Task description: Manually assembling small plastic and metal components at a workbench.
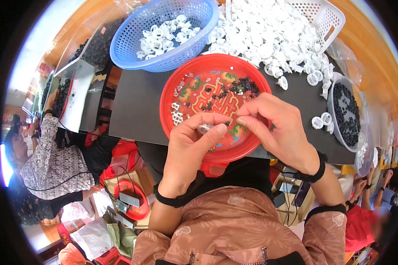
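My left hand (194, 148) is closed round a small white plastic part (204, 128), mostly hidden by the fingers. A tiny black piece (227, 123) shows between its thumb and forefinger tips. Just to the right, my right hand (278, 126) pinches thumb against forefinger; what is between them, if anything, is too small to make out. Both hands are over a round red tray (167, 119) with a printed pattern. Small black pieces (247, 85) are heaped at its far right and scattered across the middle. Little white and clear parts (177, 115) lie along its left side.
A blue basket (124, 44) with white parts stands at the far left. Behind the tray spreads a big pile of white parts (261, 35), beside a white basket (336, 20). A clear tub of black pieces (346, 115) sits at right. Other people (53, 159) work at both sides.
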`<state>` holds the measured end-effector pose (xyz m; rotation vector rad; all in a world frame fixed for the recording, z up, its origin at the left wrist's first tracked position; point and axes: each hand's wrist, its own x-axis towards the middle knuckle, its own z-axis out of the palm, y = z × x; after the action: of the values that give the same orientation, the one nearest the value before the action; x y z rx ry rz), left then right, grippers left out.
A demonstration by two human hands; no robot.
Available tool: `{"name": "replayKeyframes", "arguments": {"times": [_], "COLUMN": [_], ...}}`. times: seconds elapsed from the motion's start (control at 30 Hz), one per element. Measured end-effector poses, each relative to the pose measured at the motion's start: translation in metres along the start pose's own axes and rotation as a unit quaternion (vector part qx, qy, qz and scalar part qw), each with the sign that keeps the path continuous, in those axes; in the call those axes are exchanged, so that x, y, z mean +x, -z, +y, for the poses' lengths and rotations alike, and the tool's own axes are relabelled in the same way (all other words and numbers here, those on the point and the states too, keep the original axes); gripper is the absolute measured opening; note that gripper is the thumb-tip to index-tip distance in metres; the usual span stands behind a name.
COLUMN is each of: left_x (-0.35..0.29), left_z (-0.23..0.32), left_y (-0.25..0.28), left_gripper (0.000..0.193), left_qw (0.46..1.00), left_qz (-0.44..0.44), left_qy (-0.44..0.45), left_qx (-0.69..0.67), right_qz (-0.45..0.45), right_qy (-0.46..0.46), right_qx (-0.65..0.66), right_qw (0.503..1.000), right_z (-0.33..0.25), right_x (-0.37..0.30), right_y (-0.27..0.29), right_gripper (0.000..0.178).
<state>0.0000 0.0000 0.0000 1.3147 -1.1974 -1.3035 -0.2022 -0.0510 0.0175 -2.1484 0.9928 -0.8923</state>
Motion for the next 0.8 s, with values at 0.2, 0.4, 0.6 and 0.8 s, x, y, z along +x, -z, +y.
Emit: {"name": "replayKeyframes", "arguments": {"times": [0.2,0.4,0.6,0.8], "left_x": [-0.002,-0.002,-0.006,-0.007], "left_z": [0.000,0.000,-0.001,-0.004], "left_y": [-0.001,-0.002,-0.011,-0.013], "left_gripper": [0.026,0.020,0.020,0.019], "left_qw": [0.919,0.903,0.937,0.962], "left_qz": [-0.064,-0.070,0.018,0.040], "left_qy": [0.141,0.162,0.142,0.081], "left_qx": [-0.362,-0.392,-0.317,-0.256], "right_qz": [0.074,0.087,0.081,0.069], "right_qy": [0.079,0.147,0.174,0.204], "right_qx": [0.037,-0.017,-0.077,-0.125], "right_qw": [0.993,0.985,0.978,0.969], "right_z": [-0.007,-0.003,-0.005,-0.002], "right_x": [-0.001,0.005,0.008,0.006], "right_y": [-0.010,-0.016,-0.015,-0.016], "right_gripper": [0.017,0.019,0.021,0.022]}}
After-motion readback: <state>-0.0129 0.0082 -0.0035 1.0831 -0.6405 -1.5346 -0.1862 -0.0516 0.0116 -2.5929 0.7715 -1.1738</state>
